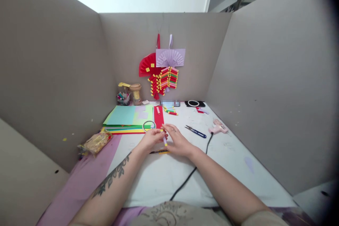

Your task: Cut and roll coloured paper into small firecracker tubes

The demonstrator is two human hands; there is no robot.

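Note:
My left hand [151, 138] and my right hand [177, 140] meet at the middle of the white table [164, 176]. Between their fingertips they pinch a small rolled paper tube [164, 140], pale pink with a yellow end, tilted down toward me. Both hands have fingers closed on it. Just beyond the hands lies a red paper strip [159, 117] with a small roll on it. A thin yellow-and-black stick [160, 152] lies under the hands.
Stacked coloured paper [127, 118] and a tape ring [148, 125] sit left; a snack bag [95, 143] further left. Blue snips [196, 132] and a pink glue gun [218, 127] with black cord lie right. Finished rolls [171, 110], pen jar [124, 97], hanging paper decorations [162, 69] stand behind.

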